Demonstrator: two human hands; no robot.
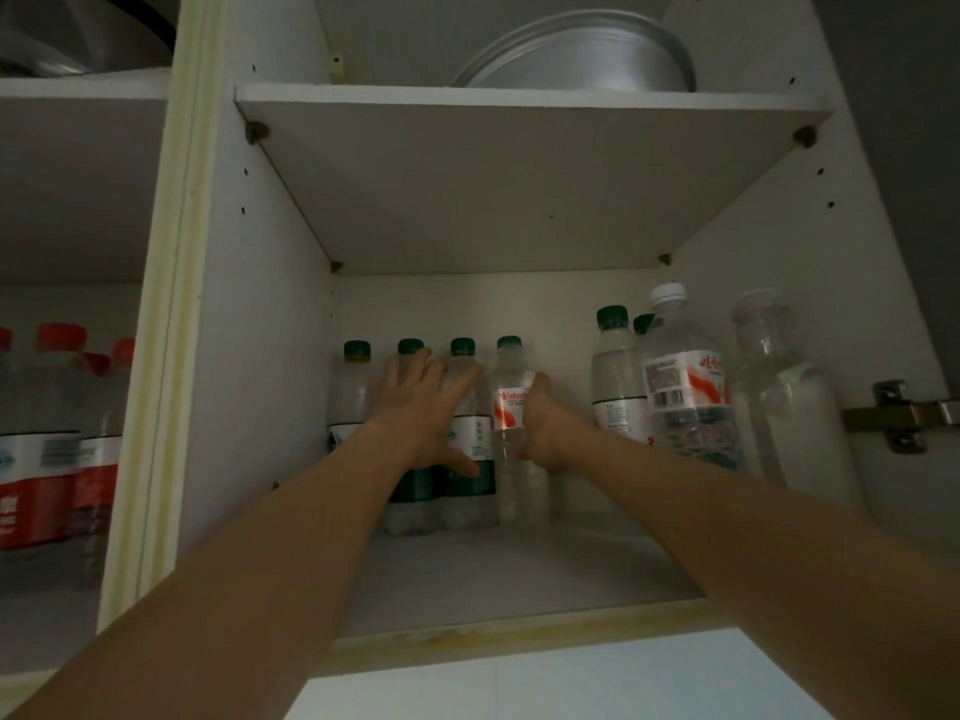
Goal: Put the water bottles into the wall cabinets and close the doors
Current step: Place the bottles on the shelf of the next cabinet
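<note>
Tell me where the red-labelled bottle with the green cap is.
In the head view, the red-labelled bottle stands on the cabinet's lower shelf, last in the row of green-capped bottles, with the right hand against its right side.

Lower compartment, open wall cabinet (260, 304):
- Back left: a row of four green-capped bottles (462, 407) fills the rear, shoulder to shoulder; both hands are in front of it, the left hand (421, 402) spread across the middle bottles, the right hand (545, 428) beside the red-labelled bottle (511, 407).
- Right side: a cluster of taller bottles (685, 387) and a clear jar (779, 397) blocks the wall, with a door hinge (898, 415) projecting there.
- Gap: open room between row and cluster.
- Front shelf floor (493, 579): bare.
- Overhead: fixed upper shelf (519, 163) caps the reach.
- Left-hand compartment: packed with red-capped bottles (57, 407).
</note>
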